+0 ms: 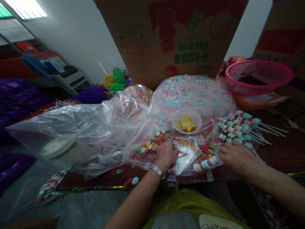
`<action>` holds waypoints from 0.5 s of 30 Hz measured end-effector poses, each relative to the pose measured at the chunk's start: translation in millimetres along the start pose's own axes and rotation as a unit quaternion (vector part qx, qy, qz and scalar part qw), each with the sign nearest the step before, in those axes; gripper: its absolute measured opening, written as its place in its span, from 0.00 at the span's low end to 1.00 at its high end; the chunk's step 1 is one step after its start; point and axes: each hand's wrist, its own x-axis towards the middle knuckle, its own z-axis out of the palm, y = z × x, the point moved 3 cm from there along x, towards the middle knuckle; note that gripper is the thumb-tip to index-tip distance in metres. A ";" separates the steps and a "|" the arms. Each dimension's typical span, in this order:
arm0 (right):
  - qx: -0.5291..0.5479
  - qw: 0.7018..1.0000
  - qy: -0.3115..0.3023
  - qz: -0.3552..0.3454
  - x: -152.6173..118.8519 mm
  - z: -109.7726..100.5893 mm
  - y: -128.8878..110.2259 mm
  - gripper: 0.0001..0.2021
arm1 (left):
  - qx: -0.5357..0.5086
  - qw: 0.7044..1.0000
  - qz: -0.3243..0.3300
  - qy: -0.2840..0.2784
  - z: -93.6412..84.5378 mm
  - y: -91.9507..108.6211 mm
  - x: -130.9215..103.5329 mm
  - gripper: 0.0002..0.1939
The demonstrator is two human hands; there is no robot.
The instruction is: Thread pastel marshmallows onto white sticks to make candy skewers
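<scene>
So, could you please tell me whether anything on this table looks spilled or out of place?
Yes: a few loose candies lie on the table edge, apart from the ring candy pile beside the left hand.

I see a fan of small clear cellophane sleeves [188,152] with printed colour headers, lying flat just below the middle of the frame, spread towards the lower right. At its left edge lies a scatter of ring-shaped candies [152,144] in red, orange, green and blue, partly on crumpled plastic. A finished skewer [206,164] of pink, white and blue marshmallow pieces lies slanted just right of the sleeves. Right of centre, a pile of similar skewers [237,128] rests with bare stick ends pointing right
</scene>
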 end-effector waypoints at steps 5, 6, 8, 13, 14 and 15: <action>0.226 0.973 0.034 0.018 -21.2 40.2 10.9 0.14 | -0.012 1.000 0.014 0.008 1.6 -0.9 7.1 0.11; 0.279 0.959 0.039 0.036 -27.1 45.4 17.1 0.14 | -0.020 0.999 0.023 0.016 1.2 -1.0 7.3 0.09; 0.361 0.928 0.049 0.079 -38.6 51.0 28.0 0.14 | -0.039 0.997 0.049 0.037 -1.4 -1.1 6.0 0.08; 0.474 0.869 0.060 0.132 -45.8 44.0 23.3 0.15 | -0.113 0.977 0.154 0.094 -16.3 -0.8 0.7 0.12; 0.485 0.862 0.061 0.132 -42.6 41.3 18.7 0.16 | -0.133 0.970 0.176 0.099 -19.2 -1.0 0.7 0.14; 0.491 0.859 0.064 0.130 -38.7 38.7 14.4 0.16 | -0.149 0.964 0.196 0.099 -21.6 -1.3 1.1 0.15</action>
